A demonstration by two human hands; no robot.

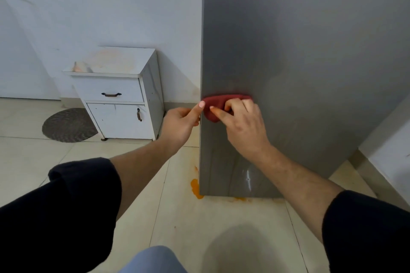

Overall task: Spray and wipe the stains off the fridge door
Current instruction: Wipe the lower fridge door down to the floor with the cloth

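The grey fridge door (pixel 310 62) fills the right half of the view, its left edge running straight down the middle. My right hand (pixel 241 124) grips a red cloth (pixel 216 104) and holds it against the door close to that left edge. My left hand (pixel 182 124) is at the door's edge just left of the cloth, thumb raised beside it and fingers curled around the edge. No spray bottle is in view.
A white bedside cabinet (pixel 119 95) with a stained top stands against the wall to the left. A round dark mat (pixel 66 125) lies on the tiled floor. An orange spill (pixel 196 188) marks the floor at the door's lower left corner.
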